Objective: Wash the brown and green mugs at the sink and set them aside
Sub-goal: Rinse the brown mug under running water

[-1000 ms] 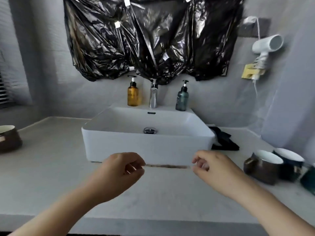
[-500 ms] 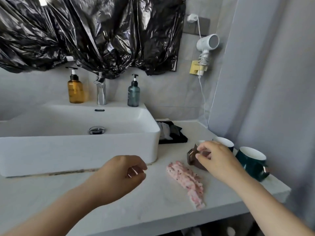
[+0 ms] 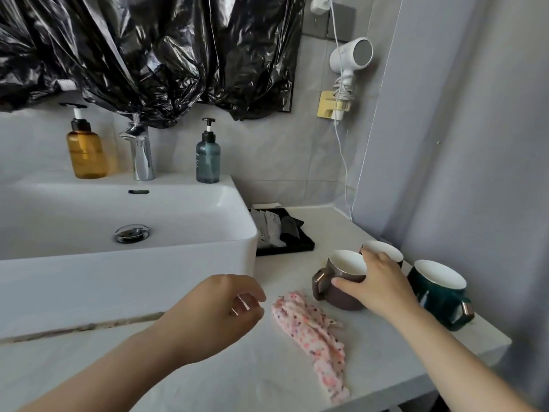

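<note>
The right hand [image 3: 378, 282] grips the brown mug [image 3: 338, 285] on the worktop [image 3: 267, 367] right of the sink [image 3: 124, 254], the green mug [image 3: 439, 292] just beyond. The left hand [image 3: 221, 313] hovers loosely curled, empty, beside a pink cloth [image 3: 315, 334].

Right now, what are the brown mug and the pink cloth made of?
The brown mug looks like glazed ceramic: shiny brown outside, smooth white inside, with a metallic-looking handle. The pink cloth looks like soft woven or knitted fabric, crumpled, matte, with small dark dots. Neither is certain from sight alone.
</note>
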A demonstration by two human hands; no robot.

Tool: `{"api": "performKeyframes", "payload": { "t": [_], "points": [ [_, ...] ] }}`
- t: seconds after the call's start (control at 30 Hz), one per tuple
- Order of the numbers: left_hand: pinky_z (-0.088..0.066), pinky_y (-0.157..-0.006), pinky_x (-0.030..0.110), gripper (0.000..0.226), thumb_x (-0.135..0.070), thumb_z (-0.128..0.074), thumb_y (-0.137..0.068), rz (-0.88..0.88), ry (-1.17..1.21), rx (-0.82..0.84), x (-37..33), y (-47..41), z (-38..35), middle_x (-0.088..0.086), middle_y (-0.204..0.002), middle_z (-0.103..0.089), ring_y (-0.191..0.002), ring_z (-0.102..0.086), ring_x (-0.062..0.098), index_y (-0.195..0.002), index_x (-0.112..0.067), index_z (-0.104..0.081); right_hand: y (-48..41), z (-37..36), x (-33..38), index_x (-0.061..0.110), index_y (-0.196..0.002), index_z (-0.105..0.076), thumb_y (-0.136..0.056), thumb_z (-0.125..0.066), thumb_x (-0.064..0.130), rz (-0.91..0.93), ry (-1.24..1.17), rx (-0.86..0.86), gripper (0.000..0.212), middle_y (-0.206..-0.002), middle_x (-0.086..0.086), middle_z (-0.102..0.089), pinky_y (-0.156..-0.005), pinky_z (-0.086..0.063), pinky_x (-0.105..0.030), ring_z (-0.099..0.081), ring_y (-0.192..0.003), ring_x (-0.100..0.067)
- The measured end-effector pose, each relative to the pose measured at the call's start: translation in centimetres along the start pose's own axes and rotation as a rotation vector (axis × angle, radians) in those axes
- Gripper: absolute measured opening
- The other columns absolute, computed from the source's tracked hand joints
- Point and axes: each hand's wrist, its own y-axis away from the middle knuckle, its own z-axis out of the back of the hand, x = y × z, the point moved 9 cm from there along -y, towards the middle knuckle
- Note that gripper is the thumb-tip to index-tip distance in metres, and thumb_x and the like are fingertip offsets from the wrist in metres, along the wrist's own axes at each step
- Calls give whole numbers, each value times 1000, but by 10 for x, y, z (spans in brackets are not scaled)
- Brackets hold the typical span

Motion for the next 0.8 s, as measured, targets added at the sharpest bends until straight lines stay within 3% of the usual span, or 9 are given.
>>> {"api": "performKeyframes", "payload": {
  "t": [0.17, 0.4, 0.53, 0.67, 0.8],
  "points": [
    [-48, -73, 11, 10, -28, -60, -93, 20, 6, 15, 9, -4, -2, -17, -91, -68, -88, -61, -4, -95, -37, -64, -1, -7, -5, 19, -102, -55, -57, -71, 72, -63, -93, 31, 71, -108, 1, -48, -67, -38, -31, -50, -99, -19],
    [-49, -73, 11, 10, -30, -60, -93, 26, 37, 28, 13, -8, 0, -18, -91, -68, -87, -62, -4, -96, -38, -64, 23, 1, 9, 26, -107, -43, -55, -76, 69, -67, -210, 24, 75, -102, 11, -51, -72, -47, -35, -52, -96, -17],
    [-51, -73, 14, 7, -35, -62, -92, 30, 98, 2, 14, -10, 10, -19, -92, -69, -85, -64, -3, -98, -38, -64, 33, 30, 46, 32, -114, -43, -53, -81, 62, 73, -320, -92, 78, -107, 15, -51, -73, -42, -30, -50, -98, -12],
    [-54, -73, 21, 21, -44, -61, -91, 52, 212, -67, 18, -5, 34, -21, -97, -68, -81, -67, 3, -111, -43, -58, 38, 54, 100, 38, -119, -44, -53, -83, 60, 245, -394, -129, 80, -114, 23, -48, -76, -39, -22, -46, -102, -2],
    [-58, -79, 38, 19, -39, -62, -92, 63, 398, -112, 30, 8, 63, -11, -98, -70, -84, -70, 12, -110, -45, -62, 44, 61, 152, 46, -116, -46, -51, -81, 62, 366, -495, -108, 76, -115, 25, -52, -83, -46, -22, -50, -106, 3]
  ]
}}
